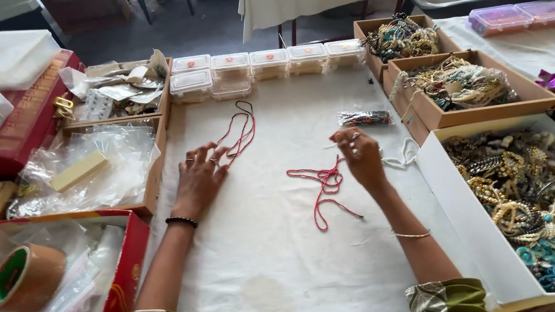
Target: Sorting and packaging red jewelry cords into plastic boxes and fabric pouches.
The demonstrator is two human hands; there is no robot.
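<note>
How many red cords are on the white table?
2: one cord at the left hand fingertips, one cord below the right hand. Others may be hidden in boxes.

Place: a jewellery-making workshop is showing here.
Work surface: a white cloth [265, 266] is covering the long table.
Stock: open cardboard boxes [467, 115] and a white box [465, 219] are brimming with beaded bracelets [537, 199].
Supplies: small clear lidded containers [267, 64] are lining up in a row; red cords [323, 182] are lying loose.
Packing: a roll of tape [23, 277] is sitting in a red box.
</note>
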